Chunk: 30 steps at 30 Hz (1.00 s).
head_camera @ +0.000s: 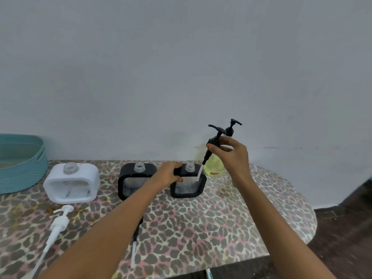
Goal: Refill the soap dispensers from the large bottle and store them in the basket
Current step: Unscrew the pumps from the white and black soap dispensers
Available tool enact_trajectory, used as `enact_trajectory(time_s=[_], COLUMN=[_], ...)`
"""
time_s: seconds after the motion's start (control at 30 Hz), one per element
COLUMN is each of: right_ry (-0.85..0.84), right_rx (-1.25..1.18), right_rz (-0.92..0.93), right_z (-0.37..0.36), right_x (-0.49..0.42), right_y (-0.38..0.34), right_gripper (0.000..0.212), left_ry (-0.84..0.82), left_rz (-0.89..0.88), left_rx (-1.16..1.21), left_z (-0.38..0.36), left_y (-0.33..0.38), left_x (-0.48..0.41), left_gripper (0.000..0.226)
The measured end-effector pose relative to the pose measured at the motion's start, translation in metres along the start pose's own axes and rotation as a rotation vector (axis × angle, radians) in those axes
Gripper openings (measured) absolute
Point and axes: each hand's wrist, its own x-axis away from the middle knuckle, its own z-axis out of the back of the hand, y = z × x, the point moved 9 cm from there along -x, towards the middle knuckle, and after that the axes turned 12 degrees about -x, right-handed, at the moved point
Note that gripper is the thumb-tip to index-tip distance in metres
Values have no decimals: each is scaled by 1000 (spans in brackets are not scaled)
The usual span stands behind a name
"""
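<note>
Head view: 3 square soap dispensers are seen standing in a row on the leopard-print tabletop (201,228), all with their clear threaded necks uncapped. At the left stands the white dispenser (72,183), in the middle a black dispenser (136,180), and at the right a second black dispenser (189,183). The left hand (171,174) is closed around the upper left corner of the right black dispenser, thumb to the front. The right hand (231,156) is closed on the collar of a black pump (213,141), which is held tilted above that dispenser; its white tube slants down just beside the open neck, and whether the tip is inside cannot be told. Behind the right hand, the large bottle (214,166) of yellow-green soap is seen against the wall, its own black pump still fitted. A white pump (58,222) lies on the tabletop in front of the white dispenser, and another black pump (135,240) lies partly hidden under the left forearm. The teal basket (22,168) sits at the far left edge, near the white dispenser.
</note>
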Motion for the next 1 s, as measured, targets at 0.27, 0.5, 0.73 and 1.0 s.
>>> enact_trajectory(time_s=[0.27,0.5,0.73,1.0], right_ry=[-147,-184,-134,-152], right_rx=[87,138,211,218], right_rz=[-327,-588,-600,-599], right_z=[-2,-12,-4,-3], right_x=[52,93,95,99], right_y=[79,158,187,192], right_gripper=[27,16,18,28], left_ry=[19,35,48,46], left_rz=[-10,-18,-30,-65], left_rx=[7,36,21,-89], left_z=[0,-2,-2,-4], left_y=[-1,-3,-2,1], left_x=[1,-1,-4,3], left_gripper=[68,66,66,67])
